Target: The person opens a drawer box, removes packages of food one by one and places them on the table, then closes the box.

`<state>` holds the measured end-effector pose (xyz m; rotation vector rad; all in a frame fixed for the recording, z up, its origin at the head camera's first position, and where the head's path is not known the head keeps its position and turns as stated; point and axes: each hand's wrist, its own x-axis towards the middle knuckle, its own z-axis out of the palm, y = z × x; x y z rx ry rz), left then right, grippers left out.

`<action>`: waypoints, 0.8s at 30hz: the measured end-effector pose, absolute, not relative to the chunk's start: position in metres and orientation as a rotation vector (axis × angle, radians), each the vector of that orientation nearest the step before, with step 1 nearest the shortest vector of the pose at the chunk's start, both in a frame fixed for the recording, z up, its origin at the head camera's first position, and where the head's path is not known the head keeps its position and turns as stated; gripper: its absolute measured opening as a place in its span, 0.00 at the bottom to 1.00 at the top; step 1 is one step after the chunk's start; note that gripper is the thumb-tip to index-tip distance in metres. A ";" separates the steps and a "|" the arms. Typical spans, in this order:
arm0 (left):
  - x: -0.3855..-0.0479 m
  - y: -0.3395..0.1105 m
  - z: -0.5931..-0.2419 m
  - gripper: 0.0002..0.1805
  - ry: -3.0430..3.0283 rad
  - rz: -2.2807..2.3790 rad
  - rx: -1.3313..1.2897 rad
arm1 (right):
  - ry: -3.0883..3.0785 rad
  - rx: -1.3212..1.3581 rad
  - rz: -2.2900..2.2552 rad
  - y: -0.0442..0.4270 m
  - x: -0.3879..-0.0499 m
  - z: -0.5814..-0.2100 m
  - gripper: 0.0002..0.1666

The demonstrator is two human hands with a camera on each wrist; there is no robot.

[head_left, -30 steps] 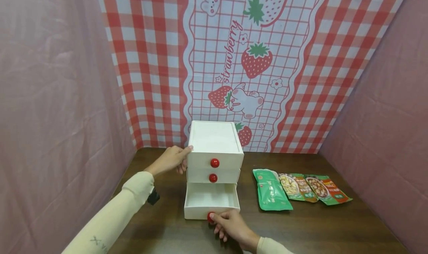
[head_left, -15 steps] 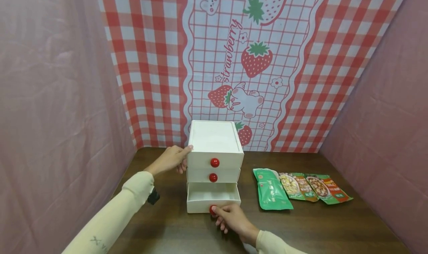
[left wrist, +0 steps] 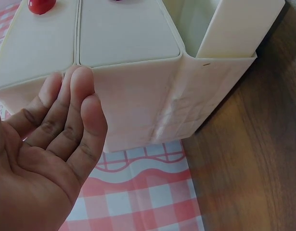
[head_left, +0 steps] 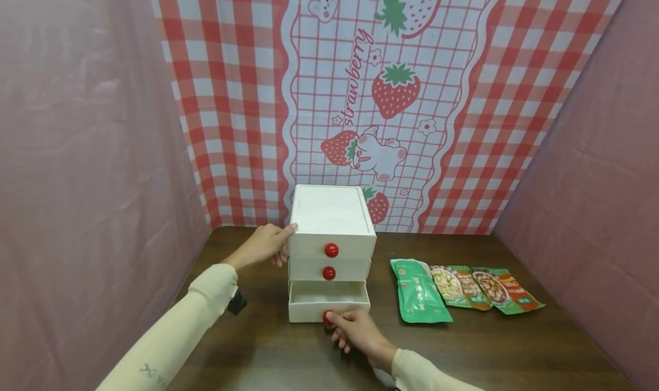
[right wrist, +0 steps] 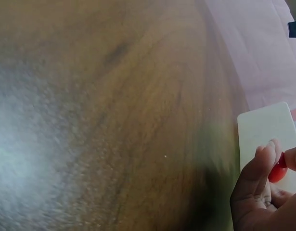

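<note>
A small white drawer unit (head_left: 332,210) stands on the table, with a round red knob on each of its drawers. Its bottom drawer (head_left: 309,312) is partly pulled out, and no object shows in the visible part of its inside. My right hand (head_left: 358,331) pinches the bottom drawer's red knob (right wrist: 277,173) between thumb and fingers. At the unit's left side is my left hand (head_left: 261,245), its thumb on the top front edge. In the left wrist view, the fingers (left wrist: 83,86) of that hand lie loosely against the side wall, slightly bent.
To the right of the unit lie a green pouch (head_left: 419,293) and two food packets, one with yellow contents pictured (head_left: 460,288) and one with an orange end (head_left: 507,291). A checked strawberry cloth (head_left: 247,122) hangs behind; pink cloth (head_left: 92,179) walls both sides.
The bottom drawer has slid inward, less of it sticking out than a second ago. My right hand has moved forward with its knob. My left hand has stayed in place.
</note>
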<state>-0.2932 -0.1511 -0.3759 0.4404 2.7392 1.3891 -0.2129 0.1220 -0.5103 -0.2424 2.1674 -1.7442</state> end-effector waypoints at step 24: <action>-0.293 -0.150 -0.375 0.43 2.753 1.378 0.432 | 2.182 -0.252 -1.768 0.118 -0.234 -0.507 0.28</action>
